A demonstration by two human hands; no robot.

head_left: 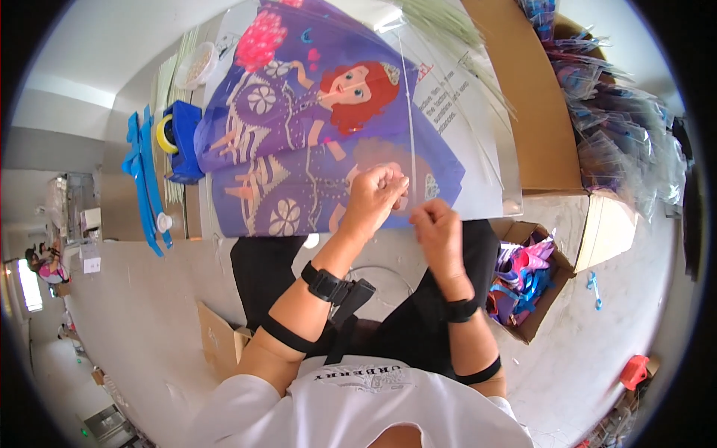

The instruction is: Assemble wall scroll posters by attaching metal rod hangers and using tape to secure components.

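Observation:
A purple kite sail (328, 153) printed with a red-haired princess figure lies spread over the table in front of me. A thin pale rod (409, 97) runs across it from the far edge toward my hands. Above the near part of the sail, my left hand (377, 196) is closed with its fingertips pinched together. Close to its right, at the sail's near edge, my right hand (439, 230) is closed too, thumb against curled fingers. Whatever either hand pinches is too small or hidden to name.
At the left stand a blue tape dispenser (183, 142), blue ribbon strips (142, 179) and a clear tub (198, 66). Pale rods (448, 22) lie at the far side. Cardboard boxes, one with bagged goods (612, 119), one with colourful fabric (526, 276), are at the right.

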